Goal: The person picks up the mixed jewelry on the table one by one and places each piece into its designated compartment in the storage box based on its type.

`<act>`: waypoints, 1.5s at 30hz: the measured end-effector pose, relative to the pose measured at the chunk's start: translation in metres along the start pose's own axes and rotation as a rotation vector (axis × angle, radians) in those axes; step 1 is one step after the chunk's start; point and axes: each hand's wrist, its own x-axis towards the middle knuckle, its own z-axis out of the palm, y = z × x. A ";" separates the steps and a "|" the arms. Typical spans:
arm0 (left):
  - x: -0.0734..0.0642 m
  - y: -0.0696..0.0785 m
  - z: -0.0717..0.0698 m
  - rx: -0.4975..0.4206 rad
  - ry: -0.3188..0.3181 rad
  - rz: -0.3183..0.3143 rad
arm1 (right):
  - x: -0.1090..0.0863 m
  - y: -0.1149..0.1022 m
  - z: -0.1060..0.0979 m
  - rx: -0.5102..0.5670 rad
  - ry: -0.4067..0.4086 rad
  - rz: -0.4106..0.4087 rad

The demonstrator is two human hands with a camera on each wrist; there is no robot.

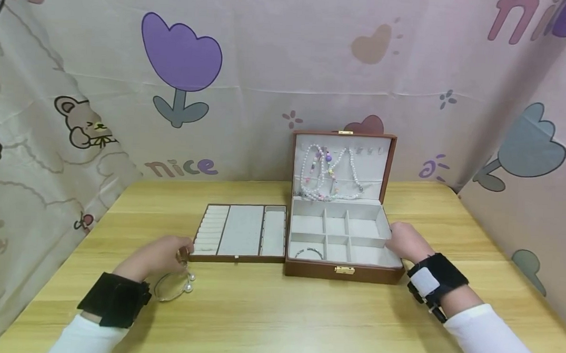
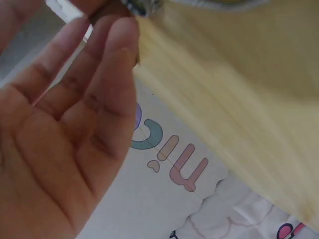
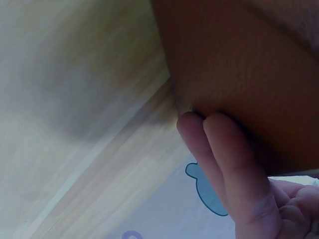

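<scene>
My left hand [image 1: 163, 258] is at the left front corner of a flat jewelry tray [image 1: 245, 230], fingertips on its brown edge; that grip is partly hidden. A thin bracelet with pearl ends [image 1: 169, 299] lies just in front of that hand. Right of the tray, an open brown jewelry box [image 1: 317, 270] has its lid raised. My right hand [image 1: 409, 242] grips the box's right side wall, and in the right wrist view its fingers [image 3: 232, 149] press on the brown side. A silver bracelet [image 1: 310, 250] lies in the box's front left compartment.
Bead necklaces [image 1: 327, 196] hang inside the raised lid. Ring rolls [image 1: 209, 234] fill the tray's left section. The wooden table [image 1: 277, 313] meets a patterned cloth [image 1: 266, 118] at the back and sides.
</scene>
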 end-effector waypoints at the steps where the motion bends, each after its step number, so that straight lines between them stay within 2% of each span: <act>1: -0.001 0.000 0.002 -0.012 0.001 -0.021 | 0.000 0.001 0.000 0.000 0.001 0.000; 6: -0.007 0.001 0.009 0.006 0.012 -0.124 | -0.001 0.000 0.000 0.004 0.005 0.002; 13: -0.007 -0.002 0.010 0.041 0.077 -0.165 | 0.000 0.000 0.000 0.001 0.004 0.016; 16: -0.007 -0.004 0.009 0.103 0.104 -0.186 | 0.000 0.000 -0.001 -0.002 0.005 0.017; 20: -0.006 -0.006 0.010 0.198 0.122 -0.163 | -0.001 -0.001 -0.001 -0.001 0.003 0.025; 23: -0.004 -0.005 0.010 0.218 0.114 -0.147 | -0.001 -0.002 -0.001 0.006 -0.002 0.036; 30: 0.000 -0.005 0.014 0.150 0.097 -0.158 | 0.000 -0.001 0.001 -0.009 0.008 0.027; 37: -0.003 -0.004 0.019 0.098 0.140 -0.097 | 0.000 -0.002 -0.001 -0.007 0.006 0.034; 45: -0.012 0.001 0.016 0.026 0.195 -0.020 | -0.001 -0.001 0.002 0.008 0.015 0.025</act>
